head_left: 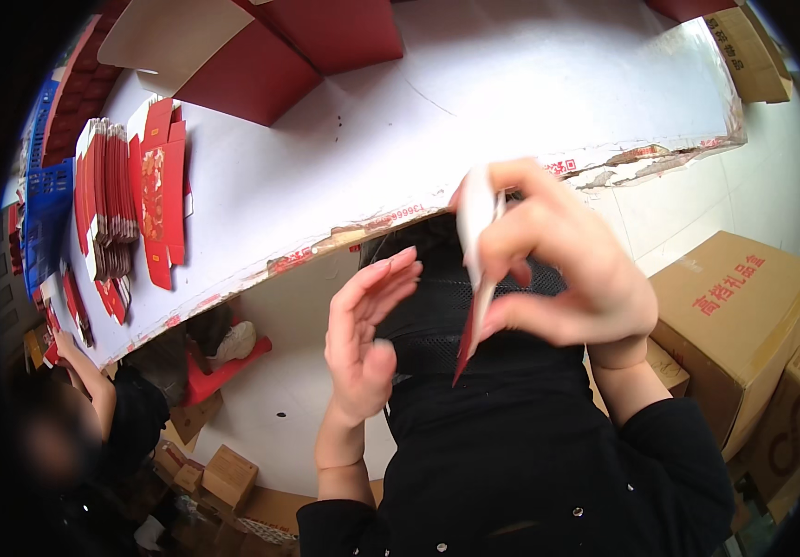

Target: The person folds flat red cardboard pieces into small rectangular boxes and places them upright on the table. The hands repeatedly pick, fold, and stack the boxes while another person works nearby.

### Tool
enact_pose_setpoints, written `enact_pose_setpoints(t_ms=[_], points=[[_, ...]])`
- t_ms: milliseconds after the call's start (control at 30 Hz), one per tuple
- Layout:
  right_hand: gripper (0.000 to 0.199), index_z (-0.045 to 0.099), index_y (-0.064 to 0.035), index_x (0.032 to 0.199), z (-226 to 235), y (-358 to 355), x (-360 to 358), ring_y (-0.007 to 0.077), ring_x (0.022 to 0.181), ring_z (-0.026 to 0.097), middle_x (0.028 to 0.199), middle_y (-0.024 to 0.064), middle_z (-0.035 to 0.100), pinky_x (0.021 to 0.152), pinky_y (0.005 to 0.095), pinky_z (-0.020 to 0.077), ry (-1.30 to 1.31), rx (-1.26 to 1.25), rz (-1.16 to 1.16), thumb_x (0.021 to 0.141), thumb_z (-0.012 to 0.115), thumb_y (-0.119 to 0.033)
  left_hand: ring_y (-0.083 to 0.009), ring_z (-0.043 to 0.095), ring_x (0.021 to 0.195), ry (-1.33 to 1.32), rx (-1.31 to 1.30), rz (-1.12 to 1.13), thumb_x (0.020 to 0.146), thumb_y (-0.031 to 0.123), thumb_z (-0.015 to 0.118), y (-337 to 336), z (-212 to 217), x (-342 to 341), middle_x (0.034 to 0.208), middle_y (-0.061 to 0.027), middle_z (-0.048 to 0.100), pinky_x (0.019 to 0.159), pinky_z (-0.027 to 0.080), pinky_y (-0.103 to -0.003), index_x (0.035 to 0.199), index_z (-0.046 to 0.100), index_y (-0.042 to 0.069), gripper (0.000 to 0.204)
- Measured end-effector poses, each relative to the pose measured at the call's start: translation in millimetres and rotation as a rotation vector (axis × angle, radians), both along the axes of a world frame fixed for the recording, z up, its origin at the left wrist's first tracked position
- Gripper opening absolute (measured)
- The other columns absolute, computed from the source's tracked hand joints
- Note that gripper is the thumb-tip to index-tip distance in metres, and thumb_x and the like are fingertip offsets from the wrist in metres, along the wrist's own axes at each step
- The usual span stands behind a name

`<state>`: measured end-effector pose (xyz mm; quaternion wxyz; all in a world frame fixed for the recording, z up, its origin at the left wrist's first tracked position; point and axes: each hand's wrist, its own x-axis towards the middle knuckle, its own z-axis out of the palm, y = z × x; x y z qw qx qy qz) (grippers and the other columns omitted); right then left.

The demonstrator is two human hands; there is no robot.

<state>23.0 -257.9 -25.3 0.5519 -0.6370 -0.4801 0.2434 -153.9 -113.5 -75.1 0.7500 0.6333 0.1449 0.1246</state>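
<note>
My right hand (567, 265) is closed on a thin folded carton (477, 218), white on the side facing up and red at its lower end. The carton stands on edge in front of my body, just off the table's near edge, slightly blurred. Its printed face is turned away. To its left, my left hand (361, 339) is raised with nothing in it, fingers stretched and thumb apart, not touching the carton. On the left of the white table (511, 84) a patterned red flat carton (163, 186) lies beside a stack of similar flattened cartons (107, 195).
Large red boxes (260, 70) stand on the table's far side. Blue plastic crates (47, 209) line its left end. At lower left, another person's hand (67, 351) touches red pieces near a red stool (228, 373). Brown cardboard boxes (729, 320) are piled to my right.
</note>
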Motion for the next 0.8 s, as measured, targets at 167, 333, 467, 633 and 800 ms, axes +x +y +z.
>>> enact_pose_setpoints(t_ms=[167,333,467,633,800], points=[[0.039,0.056,-0.0063,0.092,-1,11,-21,0.0323,0.085,0.055,0.118,0.0222,0.049,0.071,0.0363,0.0472,-0.044,0.043,0.081,0.06,0.079,-0.009,-0.0287,0.03,0.132,-0.007,-0.277,-0.196,0.062,0.05,0.082,-15,14,9,0.144,-0.016,0.025,0.106,0.028,-0.042,0.145,0.0,0.006,0.125],[0.035,0.056,-0.0071,0.082,5,9,-10,0.0353,0.086,0.056,0.118,0.0241,0.051,0.072,0.0384,0.0459,-0.181,0.048,0.077,0.055,0.076,-0.016,-0.0255,0.033,0.13,-0.021,-0.247,-0.206,0.069,0.029,0.08,-19,17,17,0.141,-0.0164,0.029,0.106,0.028,-0.039,0.144,0.006,0.005,0.108],[0.028,0.057,-0.0074,0.078,2,8,-7,0.0331,0.085,0.057,0.111,0.0238,0.054,0.069,0.0326,0.0466,-0.128,0.074,0.137,0.056,0.073,-0.017,-0.024,0.04,0.125,-0.081,-0.087,-0.197,0.068,0.02,0.081,-11,16,14,0.137,-0.0158,0.036,0.102,0.035,-0.038,0.139,0.024,0.0,0.093],[0.05,0.051,-0.0032,0.113,-7,11,-19,0.0269,0.099,0.06,0.115,0.0236,0.056,0.08,0.0357,0.05,0.297,0.234,0.074,0.069,0.076,0.0,-0.0166,0.06,0.096,-0.027,-0.248,0.104,0.071,0.03,0.082,-12,18,11,0.103,-0.0077,0.063,0.081,0.05,-0.03,0.112,0.057,-0.002,0.058],[0.043,0.057,0.0033,0.112,-28,14,-33,0.0274,0.103,0.062,0.112,0.0161,0.062,0.087,0.0346,0.0512,0.269,0.401,-0.017,0.073,0.074,-0.002,-0.0173,0.056,0.095,0.024,0.199,0.377,0.077,0.055,0.068,-23,30,21,0.107,-0.0114,0.056,0.086,0.045,-0.03,0.131,0.028,-0.003,0.089]])
